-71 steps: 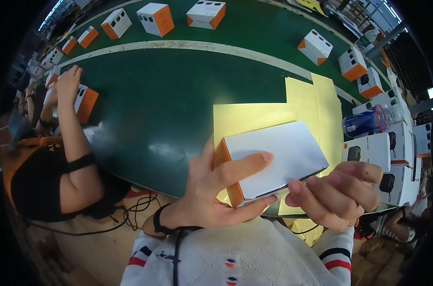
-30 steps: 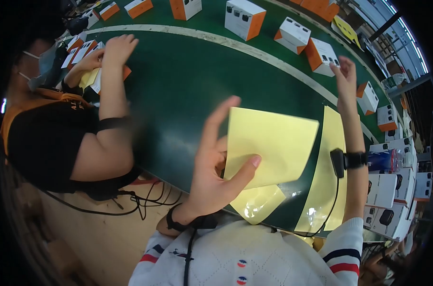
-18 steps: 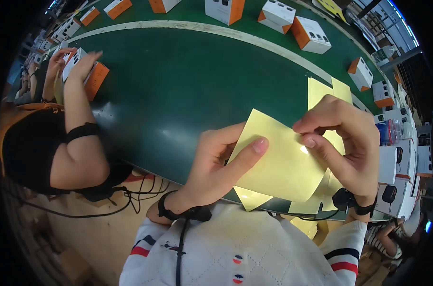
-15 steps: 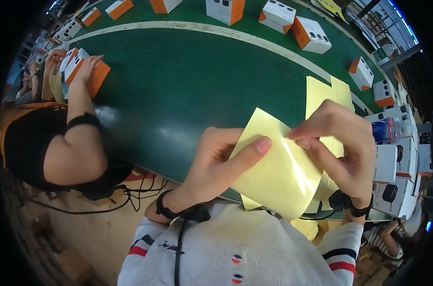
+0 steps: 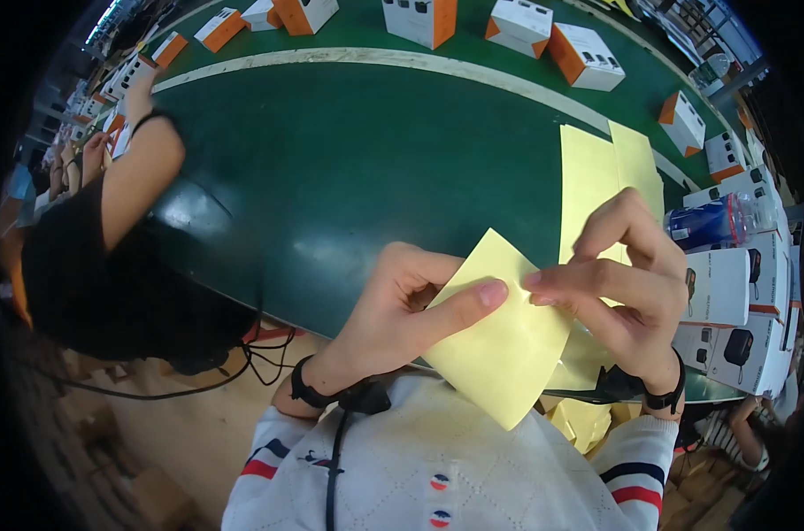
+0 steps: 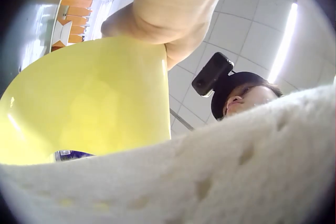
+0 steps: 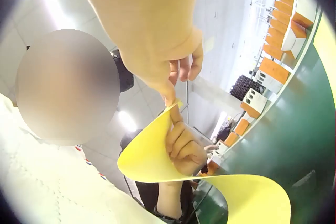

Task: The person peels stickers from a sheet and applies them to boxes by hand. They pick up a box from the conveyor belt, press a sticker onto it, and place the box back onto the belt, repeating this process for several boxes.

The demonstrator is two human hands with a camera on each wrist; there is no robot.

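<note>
A yellow glossy sheet [image 5: 508, 341] is held up in front of my chest, over the near edge of the green belt [image 5: 349, 168]. My left hand [image 5: 411, 305] grips its left edge, thumb on top and fingers behind. My right hand [image 5: 619, 292] pinches the sheet's upper right edge between thumb and forefinger. In the left wrist view the sheet [image 6: 89, 103] curves below my hand. The right wrist view shows the sheet [image 7: 173, 166] bent, with my fingers [image 7: 176, 103] on its corner.
More yellow sheets [image 5: 605, 173] lie on the belt at the right. Orange-and-white boxes [image 5: 588, 57] stand along the far side, and white boxes [image 5: 716, 288] and a blue bottle [image 5: 707, 221] at the right. Another person's arm [image 5: 141, 168] reaches over the belt at the left.
The white box I held earlier is gone from my hands, and I hold a yellow sheet instead. My right hand came back from the belt and now pinches the sheet's edge.
</note>
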